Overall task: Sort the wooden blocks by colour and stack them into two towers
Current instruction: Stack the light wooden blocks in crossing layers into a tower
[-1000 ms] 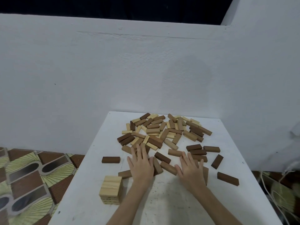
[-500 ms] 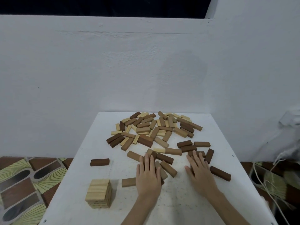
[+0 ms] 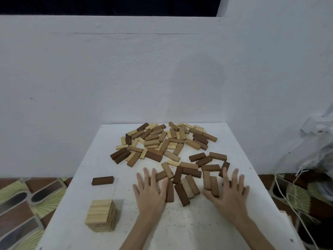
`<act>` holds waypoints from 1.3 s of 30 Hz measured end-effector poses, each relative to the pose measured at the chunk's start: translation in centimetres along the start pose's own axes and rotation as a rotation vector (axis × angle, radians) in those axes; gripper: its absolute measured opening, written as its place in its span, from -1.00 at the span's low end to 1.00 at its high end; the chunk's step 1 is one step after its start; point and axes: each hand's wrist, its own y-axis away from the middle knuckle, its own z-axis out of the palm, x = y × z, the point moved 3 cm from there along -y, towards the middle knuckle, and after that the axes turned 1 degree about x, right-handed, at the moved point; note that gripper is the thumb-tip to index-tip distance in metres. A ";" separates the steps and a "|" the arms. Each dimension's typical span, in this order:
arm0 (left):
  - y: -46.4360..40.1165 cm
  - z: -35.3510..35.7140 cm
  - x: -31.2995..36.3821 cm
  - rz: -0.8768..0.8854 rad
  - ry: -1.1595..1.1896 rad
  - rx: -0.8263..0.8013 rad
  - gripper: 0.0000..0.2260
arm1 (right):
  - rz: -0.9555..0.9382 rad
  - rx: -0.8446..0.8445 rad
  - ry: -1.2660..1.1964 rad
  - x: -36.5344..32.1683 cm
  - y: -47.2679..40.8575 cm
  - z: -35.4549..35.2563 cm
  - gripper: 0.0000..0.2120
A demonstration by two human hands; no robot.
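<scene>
— On the white table (image 3: pixel 75 204)?

— Scattered wooden blocks, pale and brown mixed, heaped at the far end in a loose pile (image 3: pixel 162 141). Nearer, a smaller spread of brown blocks (image 3: pixel 191 179), lying flat at all angles between two bare hands.

— Left hand (image 3: pixel 150 191)?

— Palm down near the table's middle, fingers straight and spread apart, gripping nothing. Fingertips touching the near-left edge of the brown spread; a dark block (image 3: pixel 169 191) just beside the thumb side.

— Right hand (image 3: pixel 229 193)?

— Also palm down, fingers splayed wide, closed on nothing. Resting on the right edge of the same spread, thumb against two tan blocks (image 3: pixel 210 183) lying side by side. Slightly blurred, so exact contact under the palm hard to tell.

— Any tower?

— One, at the near left corner: a low square stack of pale blocks (image 3: pixel 100 215), several layers high, upright, well apart from both hands.

— Anything lying alone?

— A single dark brown block (image 3: pixel 102 180), flat, left of the left hand, between the stack and the far pile.

— Beyond the table?

— A plain white wall (image 3: pixel 126 78) behind. Patterned floor tiles (image 3: pixel 23 201) at lower left. White cords (image 3: pixel 295 195) trailing down at the right.
</scene>
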 end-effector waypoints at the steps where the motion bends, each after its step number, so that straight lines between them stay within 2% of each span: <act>1: 0.3 0.5 0.0 0.040 0.036 -0.018 -0.33 | -0.044 -0.018 -0.026 -0.4 0.1 0.3 0.19; 3: 0.6 1.1 0.8 0.105 0.090 -0.012 -0.18 | -0.136 -0.029 -0.046 -1.3 0.1 0.7 0.19; 6: 0.4 1.8 1.7 0.103 0.063 0.034 0.00 | -0.210 -0.053 0.019 -2.3 -0.1 1.5 0.14; 8: 0.3 1.8 2.3 0.088 0.036 0.036 -0.10 | -0.218 -0.039 0.012 -2.0 -0.8 1.7 0.15; 10: 0.0 2.1 3.0 0.075 0.053 0.012 -0.35 | -0.230 -0.047 0.022 -1.5 -1.8 1.7 0.12; 12: -0.2 2.3 3.5 0.078 0.102 -0.002 -0.46 | -0.259 -0.066 0.024 -1.2 -3.1 1.6 0.08; 18: -1.4 1.6 3.5 0.076 0.136 0.012 -0.52 | -0.266 -0.101 0.025 -2.2 -5.0 0.5 0.07; 20: -2.7 0.6 2.5 0.026 0.082 0.072 -0.54 | -0.318 -0.016 -0.014 -4.4 -4.9 0.1 -0.07; 23: -5.0 -0.8 1.1 -0.038 0.032 0.125 -0.58 | -0.538 0.136 -0.187 -9.4 -4.9 -0.7 -0.37; 25: -6.1 -1.3 0.7 -0.061 0.025 0.098 -0.58 | -0.621 0.042 -0.274 -12.6 -4.9 -0.7 -0.53; 27: -7.0 -1.6 0.8 -0.048 0.033 0.054 -0.56 | -0.656 -0.032 -0.263 -14.6 -5.3 0.1 -0.62; 32: -8.4 -1.6 1.0 -0.025 -0.105 -0.002 -0.52 | -0.560 -0.101 -0.116 -15.8 -6.9 1.5 -0.61; 39: -4.7 -1.9 0.7 -0.044 -0.244 0.076 -0.51 | -0.564 -0.132 0.028 -16.5 -6.9 1.6 -0.58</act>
